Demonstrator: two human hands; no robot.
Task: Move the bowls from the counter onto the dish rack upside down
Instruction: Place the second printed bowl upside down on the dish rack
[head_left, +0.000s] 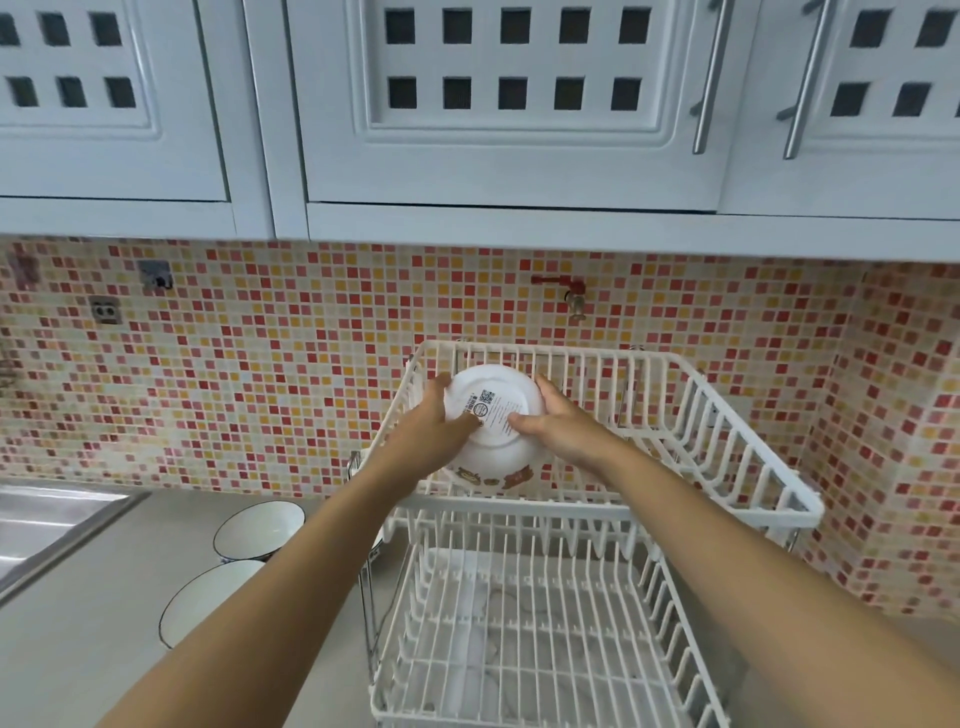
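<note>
A white bowl (491, 415) with a printed band near its rim is turned base-up, its labelled underside facing me. My left hand (434, 428) grips its left side and my right hand (558, 423) grips its right side. I hold it over the left part of the upper tier of a white two-tier wire dish rack (727, 441). Two more white bowls stand upright on the grey counter left of the rack: one (260, 530) farther back, another (208, 603) nearer, partly hidden by my left forearm. The lower tier (519, 639) holds nothing.
A steel sink (47, 519) lies at the far left of the counter (78, 649). White wall cabinets (493, 104) hang overhead. A tap with a red handle (569, 293) sticks out of the mosaic tiled wall behind the rack.
</note>
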